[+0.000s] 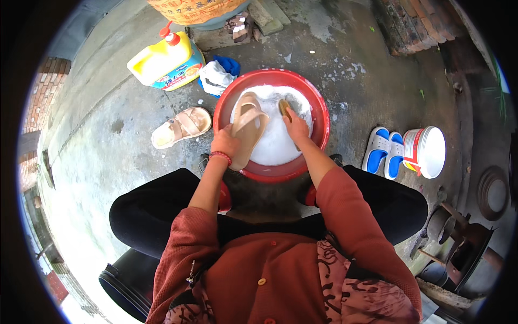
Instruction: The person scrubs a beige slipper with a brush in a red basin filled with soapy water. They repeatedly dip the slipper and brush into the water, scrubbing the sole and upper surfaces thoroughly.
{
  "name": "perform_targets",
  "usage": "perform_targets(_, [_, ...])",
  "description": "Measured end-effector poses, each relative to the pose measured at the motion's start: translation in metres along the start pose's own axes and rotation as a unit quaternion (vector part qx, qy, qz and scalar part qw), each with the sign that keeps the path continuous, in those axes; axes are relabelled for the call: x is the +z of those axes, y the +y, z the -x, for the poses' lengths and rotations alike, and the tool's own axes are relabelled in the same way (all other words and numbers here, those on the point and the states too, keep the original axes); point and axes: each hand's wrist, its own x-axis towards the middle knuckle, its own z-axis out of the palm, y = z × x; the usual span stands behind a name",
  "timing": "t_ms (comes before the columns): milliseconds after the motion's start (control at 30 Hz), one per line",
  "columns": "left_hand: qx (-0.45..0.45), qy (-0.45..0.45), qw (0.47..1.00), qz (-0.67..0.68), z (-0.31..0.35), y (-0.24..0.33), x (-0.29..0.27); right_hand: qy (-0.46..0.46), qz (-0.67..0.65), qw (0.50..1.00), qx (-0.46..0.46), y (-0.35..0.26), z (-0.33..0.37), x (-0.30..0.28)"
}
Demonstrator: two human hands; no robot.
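My left hand (pixel 225 142) is closed round the heel end of a beige sandal (pixel 248 135), whose crossed straps face up and whose toe points away from me. The sandal is held over the left side of a red basin (pixel 322 116) filled with white suds (pixel 276 141). In my right hand (pixel 297 129) is a scrubbing brush (pixel 284 107) with a yellowish-brown back, close above the foam and apart from the sandal. Its bristles are hidden. A matching beige sandal (pixel 182 127) lies on the concrete left of the basin.
A yellow pump jug (pixel 167 62) and a white-and-blue cloth (pixel 217 77) are beyond the basin, to the left. To the right, blue-and-white slippers (pixel 376 150) lean by a white bucket (pixel 433 152). A large orange-labelled container (pixel 199 12) stands at the far side.
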Motion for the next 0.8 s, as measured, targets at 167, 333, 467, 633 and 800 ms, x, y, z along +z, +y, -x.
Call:
perform_targets(167, [-0.05,-0.097,0.955,0.277,-0.017,-0.028,0.019,-0.039,-0.29,0.952,-0.09,-0.052,0.036,-0.005])
perform_targets(333, [-0.059,-0.127,0.95,0.28,-0.017,-0.033,0.039,-0.018,-0.102,0.994,-0.028,-0.039,0.008,0.009])
perform_targets(467, [-0.06,-0.15,0.941,0.298,-0.025,-0.037,0.035,-0.012,-0.15,0.983,-0.101,-0.028,-0.009,0.022])
perform_targets(633, [-0.053,-0.218,0.945,0.239,-0.026,-0.036,0.015,-0.083,-0.271,0.959,-0.014,-0.026,0.026,-0.005])
perform_targets(800, [-0.049,-0.191,0.951,0.238,-0.025,-0.027,0.021,-0.033,0.0,0.998,-0.06,-0.017,0.016,-0.004])
